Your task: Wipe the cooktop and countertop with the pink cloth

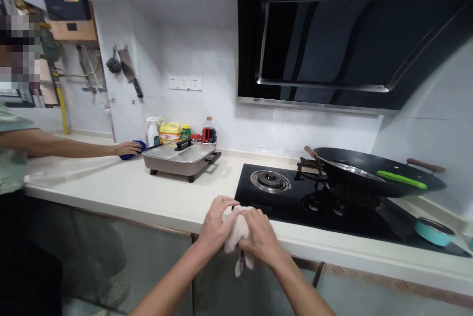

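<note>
Both bare hands were clamped on a crumpled, off-white fabric cloth, the left hand (217, 225) closed over its left side and the right hand (260, 233) over its right. The off-white cloth (238, 230) sat squarely between the two palms, its upper folds bunched under the fingertips and a loose end dangling below the grip — in view just in front of the long, cream-coloured countertop (111, 180); whether it touched the edge could not be told. Beyond the right hand lay the flat, black glass cooktop (291, 207), bearing a large, round, dark metal wok (373, 183) with wooden handles and a bright green utensil (402, 179) in it. Farther back and to the left stood a rectangular, taupe electric pan (173, 163) under a clear lid. Past that pan — well apart from the grip — a co-worker's hand (127, 148) rested on a deep blue cloth (138, 149).
</note>
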`<state>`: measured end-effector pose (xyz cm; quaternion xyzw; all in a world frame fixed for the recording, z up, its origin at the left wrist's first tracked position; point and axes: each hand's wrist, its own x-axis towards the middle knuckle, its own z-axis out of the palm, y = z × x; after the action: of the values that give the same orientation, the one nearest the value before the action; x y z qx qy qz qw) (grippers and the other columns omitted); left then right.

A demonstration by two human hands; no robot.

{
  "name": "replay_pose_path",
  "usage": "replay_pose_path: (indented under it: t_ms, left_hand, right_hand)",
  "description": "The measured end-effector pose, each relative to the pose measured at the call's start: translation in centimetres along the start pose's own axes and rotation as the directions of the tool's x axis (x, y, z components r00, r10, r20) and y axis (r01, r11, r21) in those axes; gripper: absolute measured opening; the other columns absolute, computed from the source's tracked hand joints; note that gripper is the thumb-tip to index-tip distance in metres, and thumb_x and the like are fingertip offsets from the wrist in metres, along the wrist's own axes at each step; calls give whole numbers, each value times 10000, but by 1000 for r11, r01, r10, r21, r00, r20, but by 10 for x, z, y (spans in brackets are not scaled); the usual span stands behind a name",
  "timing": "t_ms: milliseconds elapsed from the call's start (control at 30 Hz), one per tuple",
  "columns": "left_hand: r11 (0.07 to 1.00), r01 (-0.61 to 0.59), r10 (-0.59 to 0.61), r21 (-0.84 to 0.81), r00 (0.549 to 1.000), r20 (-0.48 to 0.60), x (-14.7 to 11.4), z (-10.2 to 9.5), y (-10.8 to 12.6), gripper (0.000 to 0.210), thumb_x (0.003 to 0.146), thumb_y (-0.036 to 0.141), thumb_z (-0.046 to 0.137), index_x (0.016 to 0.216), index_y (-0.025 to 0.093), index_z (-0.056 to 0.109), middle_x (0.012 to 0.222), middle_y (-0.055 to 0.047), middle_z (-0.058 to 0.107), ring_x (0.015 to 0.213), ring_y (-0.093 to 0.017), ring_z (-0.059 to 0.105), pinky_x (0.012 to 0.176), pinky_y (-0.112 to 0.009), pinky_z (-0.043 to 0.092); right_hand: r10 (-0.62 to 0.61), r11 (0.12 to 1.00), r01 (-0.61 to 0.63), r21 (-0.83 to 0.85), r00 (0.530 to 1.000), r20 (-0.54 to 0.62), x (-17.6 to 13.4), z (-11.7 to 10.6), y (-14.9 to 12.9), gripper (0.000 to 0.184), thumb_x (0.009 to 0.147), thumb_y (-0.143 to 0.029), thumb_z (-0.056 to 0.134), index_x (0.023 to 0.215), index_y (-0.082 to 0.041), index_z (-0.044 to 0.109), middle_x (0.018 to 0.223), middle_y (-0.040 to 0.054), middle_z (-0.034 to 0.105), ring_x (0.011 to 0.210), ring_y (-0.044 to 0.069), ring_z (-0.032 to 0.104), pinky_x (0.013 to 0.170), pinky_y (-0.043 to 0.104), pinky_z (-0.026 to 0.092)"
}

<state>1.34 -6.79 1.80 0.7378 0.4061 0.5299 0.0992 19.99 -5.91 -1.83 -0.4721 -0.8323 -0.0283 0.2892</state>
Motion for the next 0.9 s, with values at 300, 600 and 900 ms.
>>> replay_pose_path:
  t_ms: [300,600,900]
  left_hand:
    - [985,-96,77,144,988,133,-3,19,27,317,901,250,608,1198,244,720,1279,-119,626,1238,-278,589,1071,-469,517]
    - [926,-71,-70,371,933,353,9,58,13,494,911,470,645,1362,271,668,1653,-131,437,1540,-373,351,1239,-618,307]
    - [853,-4,-259,521,864,432,2,74,18,679,867,620,625,1460,289,593,1685,-156,382,1563,-432,288,1240,-733,133]
  right_hand:
    - [165,983,-167,-79,986,-30,15,2,34,790,851,-370,675,1585,-211,429,1563,193,484,1401,408,427,1142,598,324]
    - [202,974,-191,122,976,-86,-24,-26,126,496,971,-390,446,1373,-207,671,1520,144,584,1405,283,549,1203,510,395]
    - [231,966,-231,-115,973,-9,-72,-34,179,551,1000,-500,402,1373,-215,692,1496,125,620,1442,296,523,1216,537,385]
